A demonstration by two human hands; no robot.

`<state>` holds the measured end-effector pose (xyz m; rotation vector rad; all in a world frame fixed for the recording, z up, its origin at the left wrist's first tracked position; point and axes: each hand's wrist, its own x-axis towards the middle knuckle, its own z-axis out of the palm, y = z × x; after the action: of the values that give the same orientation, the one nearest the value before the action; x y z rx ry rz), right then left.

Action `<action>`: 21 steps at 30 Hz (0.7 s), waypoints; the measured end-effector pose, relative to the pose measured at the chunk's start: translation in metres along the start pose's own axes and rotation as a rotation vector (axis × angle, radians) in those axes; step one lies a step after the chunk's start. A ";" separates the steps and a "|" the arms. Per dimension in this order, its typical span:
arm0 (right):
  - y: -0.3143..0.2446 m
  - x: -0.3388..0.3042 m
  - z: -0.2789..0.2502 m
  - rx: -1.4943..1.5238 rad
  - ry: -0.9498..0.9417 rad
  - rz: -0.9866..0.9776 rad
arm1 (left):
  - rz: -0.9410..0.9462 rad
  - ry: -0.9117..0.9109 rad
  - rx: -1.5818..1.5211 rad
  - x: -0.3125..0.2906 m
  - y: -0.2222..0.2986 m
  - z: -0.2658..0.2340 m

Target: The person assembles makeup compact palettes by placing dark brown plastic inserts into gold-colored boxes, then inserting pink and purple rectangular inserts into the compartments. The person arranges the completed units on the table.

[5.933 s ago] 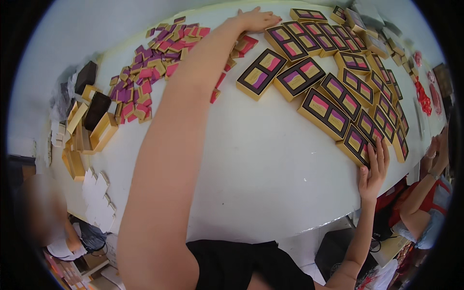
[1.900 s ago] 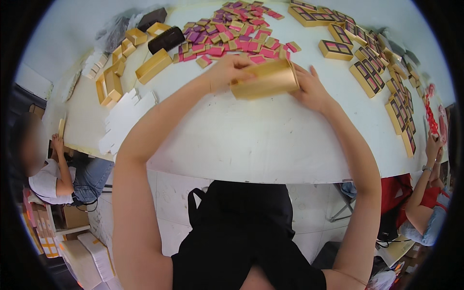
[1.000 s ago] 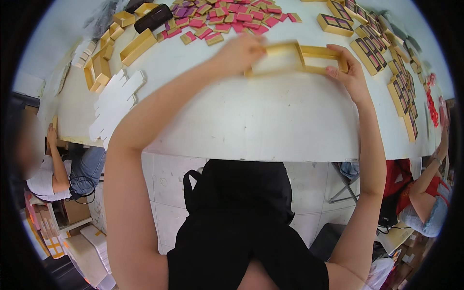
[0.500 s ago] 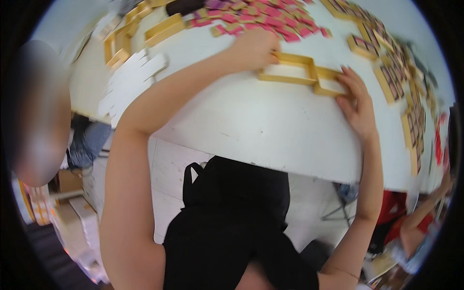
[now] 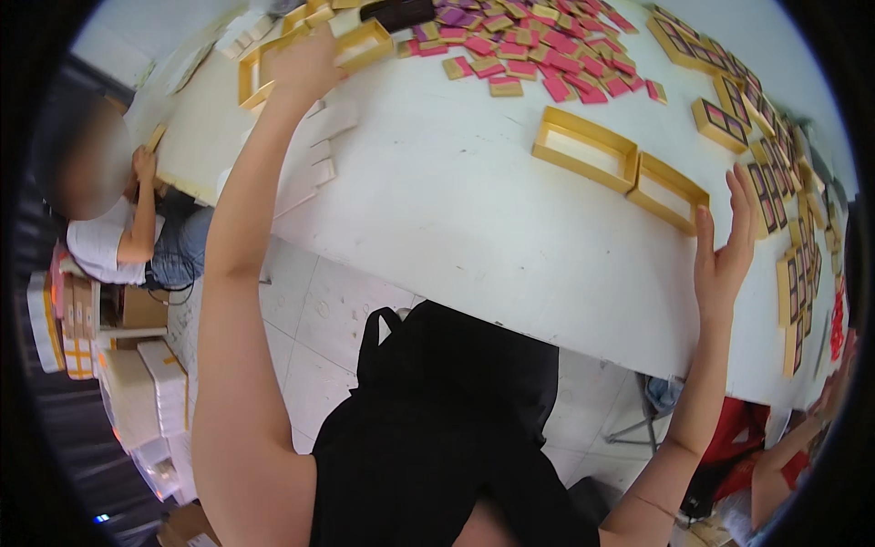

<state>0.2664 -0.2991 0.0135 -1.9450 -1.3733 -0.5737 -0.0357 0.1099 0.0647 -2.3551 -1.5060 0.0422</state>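
Note:
Two shallow gold box trays (image 5: 579, 171), rectangular with pale bottoms, lie end to end at the right of the white table. Just off the right end of the nearer tray (image 5: 663, 215) is my right hand (image 5: 726, 242), open, fingers raised and apart, holding nothing. My left hand (image 5: 305, 66) reaches to the far left, over a group of similar gold trays. One gold tray (image 5: 369, 56) lies against its right side, and another gold tray (image 5: 244, 87) shows to its left. The fingers of that hand are mostly hidden behind its back, so its grip is unclear.
A heap of small pink, purple and gold blocks (image 5: 556, 59) covers the far middle, beside a dark object (image 5: 398, 13). Filled gold boxes (image 5: 718, 128) line the right side. White folded pieces (image 5: 324, 150) lie under my left forearm. A person (image 5: 105, 237) sits at the left.
My left hand has left the two trays and moved far left to the other trays. My right hand has let go of the right tray's end. The view has shifted.

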 end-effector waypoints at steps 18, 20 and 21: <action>0.041 -0.013 -0.029 0.110 0.051 0.137 | 0.270 0.136 -0.445 -0.033 0.073 -0.064; 0.030 -0.007 -0.025 0.030 0.022 0.009 | -0.179 0.170 -0.178 0.038 -0.051 0.011; 0.028 -0.002 -0.022 0.007 0.017 -0.035 | -0.386 0.179 -0.129 0.045 -0.094 0.037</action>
<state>0.2921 -0.3225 0.0187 -1.9097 -1.3998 -0.5995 -0.1065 0.1952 0.0653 -2.0520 -1.8870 -0.3591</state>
